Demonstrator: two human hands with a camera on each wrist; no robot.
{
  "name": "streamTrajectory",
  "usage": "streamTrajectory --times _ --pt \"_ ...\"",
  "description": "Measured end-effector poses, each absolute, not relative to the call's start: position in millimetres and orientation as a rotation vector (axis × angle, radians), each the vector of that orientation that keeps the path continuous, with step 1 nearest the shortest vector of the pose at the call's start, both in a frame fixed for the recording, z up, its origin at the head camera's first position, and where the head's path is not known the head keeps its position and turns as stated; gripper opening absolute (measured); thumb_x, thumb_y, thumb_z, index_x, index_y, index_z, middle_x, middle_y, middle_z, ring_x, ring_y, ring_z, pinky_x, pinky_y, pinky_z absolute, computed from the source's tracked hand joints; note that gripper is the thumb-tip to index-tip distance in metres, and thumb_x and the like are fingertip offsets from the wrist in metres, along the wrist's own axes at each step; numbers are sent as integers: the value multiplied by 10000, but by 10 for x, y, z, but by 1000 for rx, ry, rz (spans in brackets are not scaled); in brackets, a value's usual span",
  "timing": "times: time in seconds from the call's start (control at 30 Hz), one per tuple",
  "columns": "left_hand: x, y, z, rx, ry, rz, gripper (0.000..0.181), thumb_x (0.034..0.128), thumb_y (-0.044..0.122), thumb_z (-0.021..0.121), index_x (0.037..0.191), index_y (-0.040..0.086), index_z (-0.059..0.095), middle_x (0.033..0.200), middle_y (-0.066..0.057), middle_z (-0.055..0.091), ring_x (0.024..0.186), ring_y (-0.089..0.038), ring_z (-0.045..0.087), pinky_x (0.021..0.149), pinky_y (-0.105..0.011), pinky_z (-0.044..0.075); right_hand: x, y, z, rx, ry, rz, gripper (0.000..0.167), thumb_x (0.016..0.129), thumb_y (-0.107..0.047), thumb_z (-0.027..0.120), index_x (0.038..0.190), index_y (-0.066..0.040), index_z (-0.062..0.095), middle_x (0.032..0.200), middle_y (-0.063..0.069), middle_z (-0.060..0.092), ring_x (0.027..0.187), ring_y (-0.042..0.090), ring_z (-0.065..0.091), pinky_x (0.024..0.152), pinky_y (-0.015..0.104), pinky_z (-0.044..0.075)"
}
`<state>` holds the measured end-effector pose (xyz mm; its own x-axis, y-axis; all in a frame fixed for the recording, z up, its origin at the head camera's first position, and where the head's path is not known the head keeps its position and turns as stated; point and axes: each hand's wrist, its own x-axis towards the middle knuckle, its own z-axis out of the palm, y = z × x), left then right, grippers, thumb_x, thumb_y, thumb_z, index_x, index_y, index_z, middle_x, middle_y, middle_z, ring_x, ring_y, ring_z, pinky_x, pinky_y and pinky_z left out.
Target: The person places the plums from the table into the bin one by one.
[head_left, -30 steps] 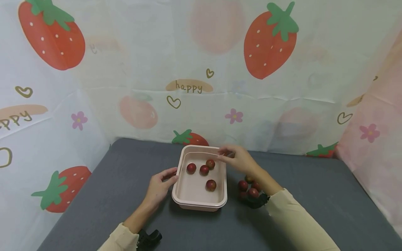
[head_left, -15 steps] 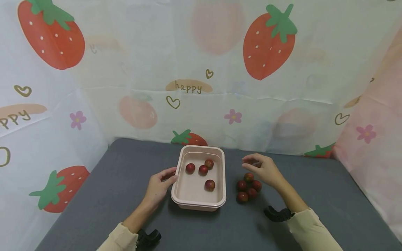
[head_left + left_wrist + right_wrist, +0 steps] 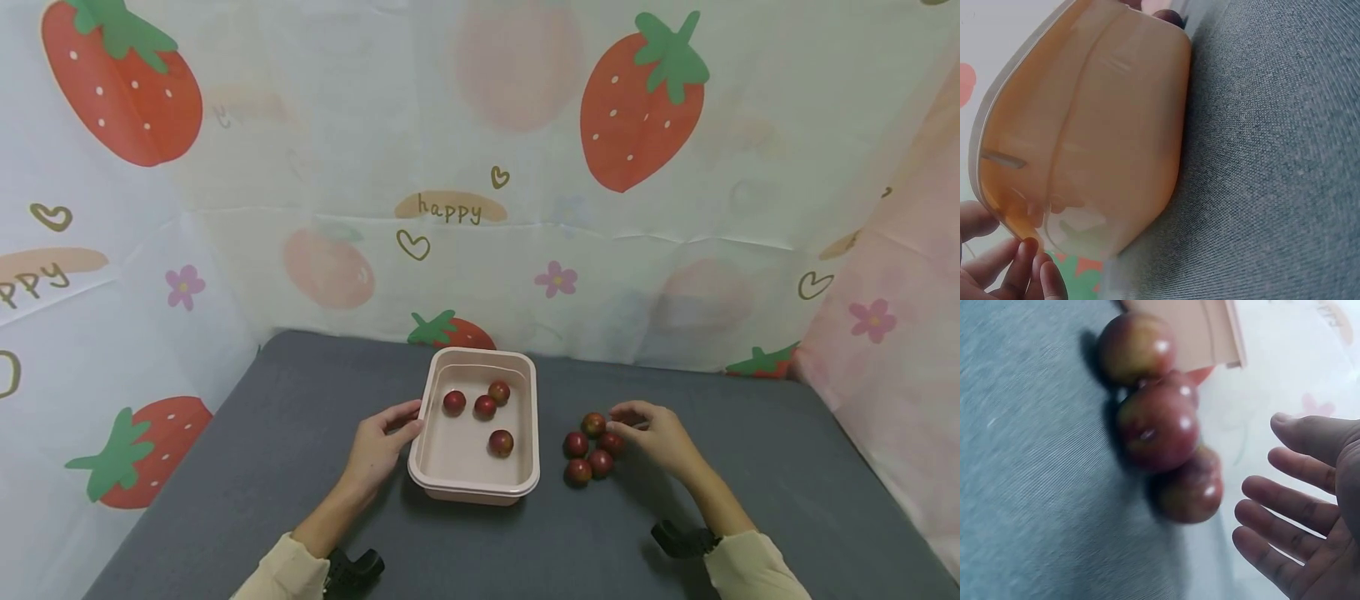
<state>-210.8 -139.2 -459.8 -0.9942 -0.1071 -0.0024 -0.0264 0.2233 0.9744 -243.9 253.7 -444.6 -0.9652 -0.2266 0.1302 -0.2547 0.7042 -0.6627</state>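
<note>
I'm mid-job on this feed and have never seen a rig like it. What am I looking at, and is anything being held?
There is no robot here, only a person's two bare hands. The widest picture comes from a camera on the head, looking forward and down. The other two come from a camera on each wrist.

On the grey table sits an open pale pink box with four dark red fruits, apparently plums, inside. Five more, the loose plums, lie together to the box's right.

The left hand touches the box's left side near the rim. The right hand is beside the loose plums with its fingers spread, holding nothing.
</note>
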Motion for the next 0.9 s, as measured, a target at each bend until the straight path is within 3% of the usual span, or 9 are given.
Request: streamTrajectory --times 0.33,0.63,0.9 --pt "-2118 -1395 -4615 139 -2418 -1894 368 930 157 642 1285 62 627 1224 -133 667 1133 -222 584 879 -249 475 -2441 2631 -4634 346 -2939 1122 343 892 -269 703 1132 -25 676 1088 169 699 938 258 660 738 348 527" --pt "-2108 -1397 -4615 135 -2411 -1897 389 933 175 644 1296 41 614 1241 -154 655 1145 -236 579 888 -293 478 -2442 2636 -4679 350 -2956 1115 346 891 -250 705 1141 -14 670 1105 178 696 972 288 663 767 381 538" --pt "-2108 -1393 -4617 107 -2404 -1907 380 934 149 638 1297 41 612 1242 -151 662 1157 -239 588 974 -378 474 -2457 2644 -4669 349 -2981 1136 345 898 -250 696 1152 -18 665 1105 168 701 967 267 666 742 344 528"
